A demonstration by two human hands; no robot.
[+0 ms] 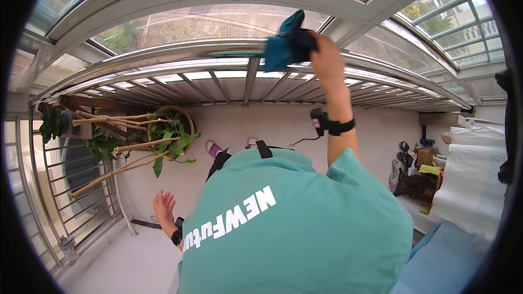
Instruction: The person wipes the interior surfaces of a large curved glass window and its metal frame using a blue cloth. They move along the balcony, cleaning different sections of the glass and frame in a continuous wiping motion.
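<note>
My right hand (327,59) grips a bunched teal and dark-blue cloth (280,51). The cloth lies over the shiny metal top rail (171,54) of a balcony railing, and part of it sticks up above the hand. A black strap with a small device (320,121) is on my right wrist. Low at my left side, my left hand (164,210) hangs away from the railing with nothing in it, its fingers loosely spread. A black band (177,232) circles that wrist.
Left of me stand potted plants (173,134) with bamboo-like sticks (122,149) jutting out. Windows (196,24) lie beyond the railing's upright bars (247,83). At right are a white cloth cover (466,171), a blue sheet (441,257) and piled shoes and boxes (423,163).
</note>
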